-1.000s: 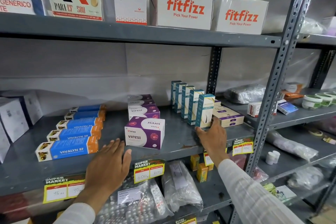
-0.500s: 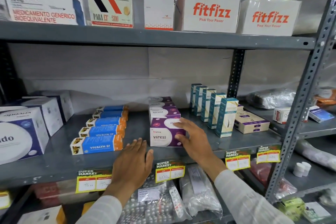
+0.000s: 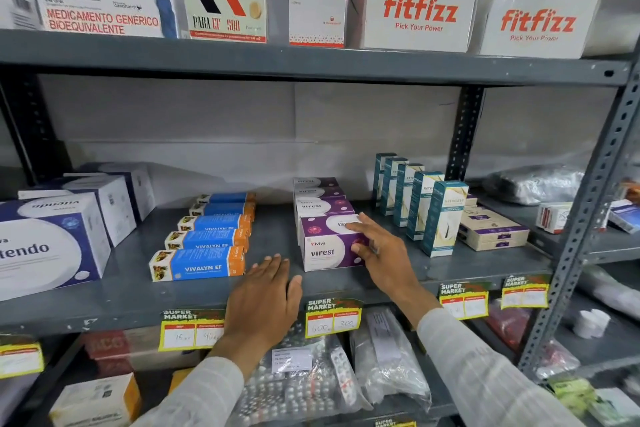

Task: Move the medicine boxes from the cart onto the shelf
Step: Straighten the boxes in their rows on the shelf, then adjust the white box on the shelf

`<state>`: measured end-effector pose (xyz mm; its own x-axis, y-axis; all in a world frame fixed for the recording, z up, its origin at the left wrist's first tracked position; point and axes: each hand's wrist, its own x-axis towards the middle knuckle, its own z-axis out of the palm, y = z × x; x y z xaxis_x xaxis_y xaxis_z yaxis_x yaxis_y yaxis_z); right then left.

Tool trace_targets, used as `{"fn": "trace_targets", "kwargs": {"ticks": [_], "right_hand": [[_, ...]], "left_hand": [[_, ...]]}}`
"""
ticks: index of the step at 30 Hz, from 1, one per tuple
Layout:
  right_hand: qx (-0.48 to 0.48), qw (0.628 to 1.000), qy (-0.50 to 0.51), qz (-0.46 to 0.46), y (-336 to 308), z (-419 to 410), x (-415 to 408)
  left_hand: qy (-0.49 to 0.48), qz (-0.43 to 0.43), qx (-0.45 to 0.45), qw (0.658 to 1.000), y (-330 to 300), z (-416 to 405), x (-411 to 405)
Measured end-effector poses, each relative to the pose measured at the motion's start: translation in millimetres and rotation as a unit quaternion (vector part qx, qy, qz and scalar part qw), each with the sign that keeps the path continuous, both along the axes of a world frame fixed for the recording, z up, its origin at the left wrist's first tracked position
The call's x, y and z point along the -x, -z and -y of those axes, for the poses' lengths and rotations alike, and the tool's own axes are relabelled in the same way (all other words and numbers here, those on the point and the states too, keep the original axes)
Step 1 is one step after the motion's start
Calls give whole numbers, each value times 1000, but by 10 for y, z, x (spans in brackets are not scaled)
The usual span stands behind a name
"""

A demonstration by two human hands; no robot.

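I see a grey shelf [image 3: 121, 295] mid-frame; my right hand [image 3: 384, 253] fingers spread on the front Viresi box [image 3: 322, 250], left hand [image 3: 263, 302] flat, fingers together, below-left.

Matt grey metal shelf [image 3: 131, 291] bears glossy cardboard Virest box [image 3: 323, 253], above shiny plastic blister bags [image 3: 298, 388]

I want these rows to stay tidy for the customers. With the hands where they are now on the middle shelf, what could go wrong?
1. The right hand lies on the front Viresi box; a crooked push could skew the purple row behind it.
2. The tall teal boxes stand upright just right of that hand; a sideways brush might topple them.
3. The left hand rests flat at the shelf edge beside the front Vivalyn EF box and could nudge it.
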<state>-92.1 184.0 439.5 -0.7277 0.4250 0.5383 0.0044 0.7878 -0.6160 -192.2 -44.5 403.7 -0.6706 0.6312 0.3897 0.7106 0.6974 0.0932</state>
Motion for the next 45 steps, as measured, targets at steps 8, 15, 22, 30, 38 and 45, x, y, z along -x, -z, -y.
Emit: {"fn": "trace_targets", "kwargs": {"ticks": [8,15,22,30,38,45], "right_hand": [[-1,1000,-2,19,3,20,-40],[-80,995,48,-32,-180,490,-122],[-150,987,-52,-26,-339,1665,417],[-137,974,-169,66,-186,2968,1322],[257,927,-254,101,-146,3800,2030],[365,890,-271,38,-37,4097,2192]], "left_hand": [[0,-6,-10,1000,6,4,6],[35,108,-182,977,-269,272,-129],[-37,71,-262,962,-512,1542,182],[-193,28,-345,918,-343,3087,909],[-59,393,-578,713,-509,3463,1627],[-6,427,-561,709,-526,3578,1885]]}}
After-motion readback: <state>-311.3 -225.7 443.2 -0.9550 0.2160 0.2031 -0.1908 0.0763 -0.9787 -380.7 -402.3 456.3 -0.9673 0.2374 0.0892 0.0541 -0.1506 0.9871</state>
